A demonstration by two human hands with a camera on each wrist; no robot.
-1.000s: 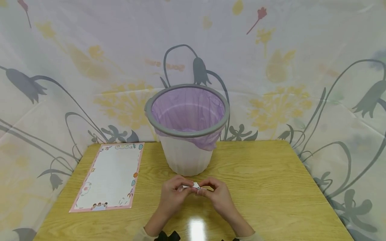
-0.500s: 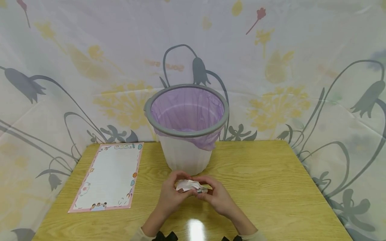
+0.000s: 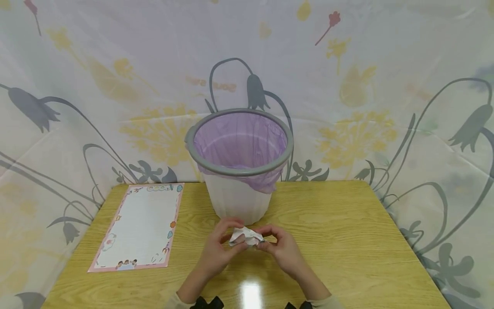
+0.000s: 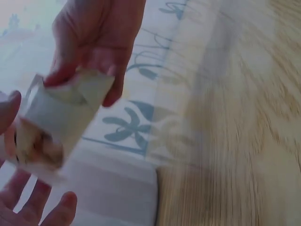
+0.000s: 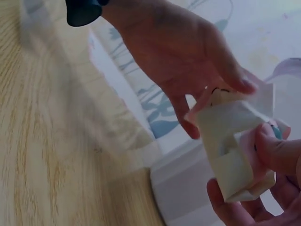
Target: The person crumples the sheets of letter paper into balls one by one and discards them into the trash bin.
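A crumpled sheet of paper, white with pink and printed patches, is held between both hands in front of the bin. My left hand pinches its left end; in the right wrist view the left thumb lies on the paper's upper edge. My right hand grips the other end between thumb and fingers. Seen from the left wrist, the folded paper bulges and has a gap in its near side. From the right wrist, the paper shows loose folds, with the right thumb pressed on its side.
Just beyond the hands stands a white waste bin with a grey rim and a purple liner. A flat pink-bordered sheet lies at left on the wooden table. A flower-printed curtain hangs behind.
The paper has gone from a small folded strip between the fingertips to a bulkier crumpled bundle. Both hands stay in front of the bin, fingers shifting round it; the bin and sheet have not moved.
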